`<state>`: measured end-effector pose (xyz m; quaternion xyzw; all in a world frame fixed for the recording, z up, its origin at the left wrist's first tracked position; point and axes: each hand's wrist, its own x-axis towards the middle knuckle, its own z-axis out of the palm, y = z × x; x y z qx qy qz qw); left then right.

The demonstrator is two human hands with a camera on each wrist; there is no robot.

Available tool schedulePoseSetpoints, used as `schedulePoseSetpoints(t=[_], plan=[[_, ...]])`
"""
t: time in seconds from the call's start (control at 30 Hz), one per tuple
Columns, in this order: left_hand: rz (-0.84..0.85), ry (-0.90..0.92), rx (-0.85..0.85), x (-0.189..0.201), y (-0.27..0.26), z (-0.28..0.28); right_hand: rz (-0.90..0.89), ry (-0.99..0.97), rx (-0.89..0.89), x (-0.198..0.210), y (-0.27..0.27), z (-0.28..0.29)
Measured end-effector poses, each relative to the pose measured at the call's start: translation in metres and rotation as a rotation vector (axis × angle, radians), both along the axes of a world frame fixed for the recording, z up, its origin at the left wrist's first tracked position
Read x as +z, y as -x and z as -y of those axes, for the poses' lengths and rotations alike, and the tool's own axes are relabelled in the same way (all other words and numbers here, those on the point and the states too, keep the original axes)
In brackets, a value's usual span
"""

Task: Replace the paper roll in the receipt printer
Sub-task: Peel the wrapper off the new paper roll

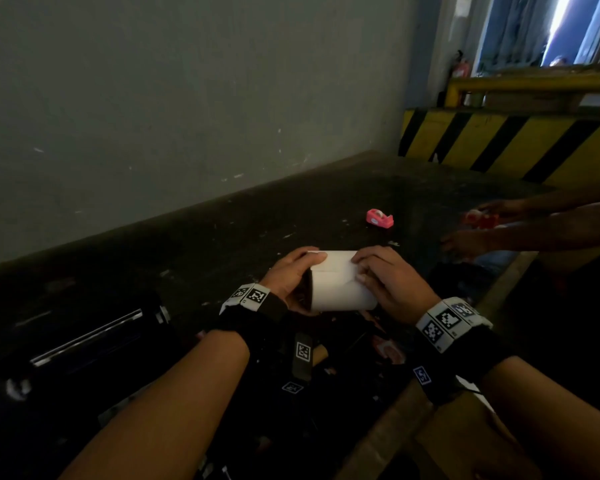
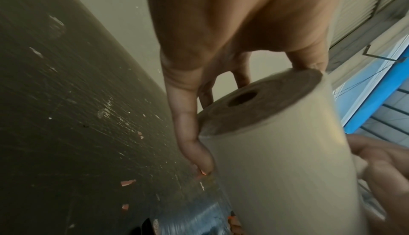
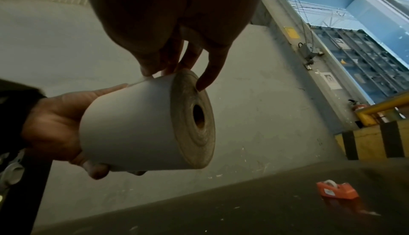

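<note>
A white paper roll (image 1: 336,282) with a hollow core is held on its side above the dark table (image 1: 257,220). My left hand (image 1: 293,275) grips its left end, thumb on top and fingers underneath. My right hand (image 1: 361,268) holds the right end, its thumb and fingertips pinching at the paper's outer edge. The left wrist view shows the roll (image 2: 276,160) and its end face close up. In the right wrist view my fingertips (image 3: 199,83) touch the rim of the roll (image 3: 132,126). A black device with a silver strip (image 1: 94,337), likely the printer, lies at the left.
A pink tape dispenser (image 1: 379,218) stands further back on the table. Another person's hands (image 1: 482,233) work at the right edge. A grey wall (image 1: 153,116) runs behind, and a yellow-black striped barrier (image 1: 516,143) stands at the back right. Brown cardboard (image 1: 465,445) is at lower right.
</note>
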<state>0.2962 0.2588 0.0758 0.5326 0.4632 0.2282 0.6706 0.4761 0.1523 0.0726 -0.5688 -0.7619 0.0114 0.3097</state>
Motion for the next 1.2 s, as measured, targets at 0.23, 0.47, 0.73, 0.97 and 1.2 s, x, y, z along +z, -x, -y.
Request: schedulePoseSetpoints(t=[0.23,0.47,0.73,0.97,1.2], plan=[[-0.018,-0.027,0.000,0.003,-0.001,0.001,-0.118,0.024,-0.024,-0.004,0.002,-0.008],[-0.045,-0.001,0.029,0.004,0.010,-0.001,-0.013,0.106,0.061,-0.001,-0.001,-0.009],[-0.059,0.017,0.027,0.001,0.020,-0.009,0.025,-0.012,0.079,-0.007,0.015,-0.020],[-0.032,0.018,0.055,-0.007,0.027,-0.014,-0.131,0.068,0.066,-0.006,0.025,-0.027],[-0.034,0.010,0.092,-0.017,0.027,-0.021,-0.364,0.119,0.064,-0.010,0.025,-0.038]])
